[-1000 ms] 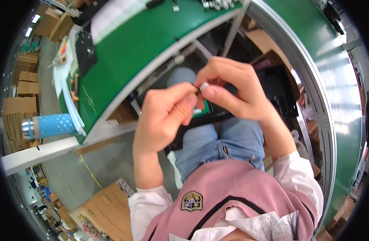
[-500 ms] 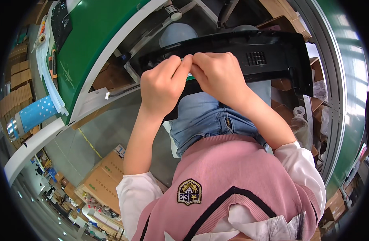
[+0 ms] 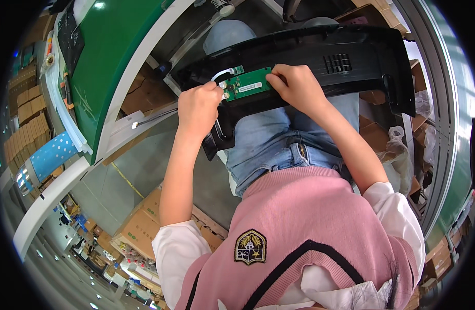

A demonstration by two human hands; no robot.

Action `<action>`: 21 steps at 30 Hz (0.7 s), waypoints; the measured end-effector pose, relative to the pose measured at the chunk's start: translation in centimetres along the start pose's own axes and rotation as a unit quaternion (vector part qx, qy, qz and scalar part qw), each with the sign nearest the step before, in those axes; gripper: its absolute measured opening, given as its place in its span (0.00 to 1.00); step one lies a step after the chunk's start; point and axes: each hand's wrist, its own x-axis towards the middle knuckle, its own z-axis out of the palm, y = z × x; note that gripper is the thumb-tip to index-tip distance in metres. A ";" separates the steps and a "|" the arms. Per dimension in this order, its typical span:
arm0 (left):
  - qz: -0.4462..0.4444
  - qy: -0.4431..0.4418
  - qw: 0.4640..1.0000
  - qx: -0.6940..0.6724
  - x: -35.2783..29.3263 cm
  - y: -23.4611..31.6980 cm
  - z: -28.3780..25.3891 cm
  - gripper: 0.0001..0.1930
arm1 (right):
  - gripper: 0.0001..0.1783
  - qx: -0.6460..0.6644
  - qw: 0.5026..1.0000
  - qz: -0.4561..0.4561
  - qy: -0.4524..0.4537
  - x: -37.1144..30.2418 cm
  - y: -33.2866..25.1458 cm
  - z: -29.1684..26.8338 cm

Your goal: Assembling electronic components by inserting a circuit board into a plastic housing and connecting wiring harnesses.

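Note:
A long black plastic panel (image 3: 304, 57) with a slotted vent lies across my lap. Over its left half is a green circuit board (image 3: 249, 84) with a pale label and white connectors at its left end. My right hand (image 3: 298, 88) pinches the board's right end between thumb and fingers. My left hand (image 3: 199, 109) is closed beside the white connectors; its fingertips hide whatever they grip. A white cable (image 3: 222, 74) curves from a small green board (image 3: 239, 69) toward the left hand. Below that hand, a thin wire (image 3: 217, 128) hangs along the panel.
A green worktable (image 3: 118, 57) with a pale frame stands at the left, bearing orange-and-black hand tools (image 3: 68, 92) and a blue dotted roll-shaped thing (image 3: 52, 155). Cardboard boxes (image 3: 139, 222) stand on the floor at lower left. Plastic bags (image 3: 397, 155) hang at the right.
My hands were close together over the panel, mostly covering the board. They have moved apart, left hand leftward and right hand slightly rightward, exposing the board. The panel has shifted slightly up and right.

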 end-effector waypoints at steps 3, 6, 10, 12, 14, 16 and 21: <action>0.012 0.005 1.000 -0.018 0.6 -0.4 0.3 0.04 | 0.09 -0.030 1.000 0.002 0.007 0.4 0.2 0.3; 0.037 0.008 0.999 -0.008 0.6 -0.6 0.3 0.04 | 0.16 -0.089 0.995 -0.028 0.024 0.0 -0.4 0.7; 0.145 0.002 0.986 0.087 1.2 -1.0 -1.3 0.04 | 0.23 -0.216 0.975 -0.048 0.023 0.1 -2.6 0.7; 0.212 -0.004 0.971 0.106 1.3 -1.0 -0.8 0.04 | 0.24 -0.231 0.971 -0.058 0.024 -0.3 -2.2 1.2; 0.258 0.014 0.961 0.101 1.2 -1.0 0.5 0.03 | 0.25 -0.261 0.964 -0.051 0.013 -0.8 -1.6 1.5; 0.273 0.045 0.954 0.113 0.7 -0.3 1.0 0.09 | 0.25 -0.290 0.956 -0.046 0.019 -1.8 -2.1 1.8; 0.284 0.035 0.948 0.140 1.2 -0.3 -0.4 0.16 | 0.25 -0.316 0.945 -0.072 0.054 -2.4 -2.1 3.0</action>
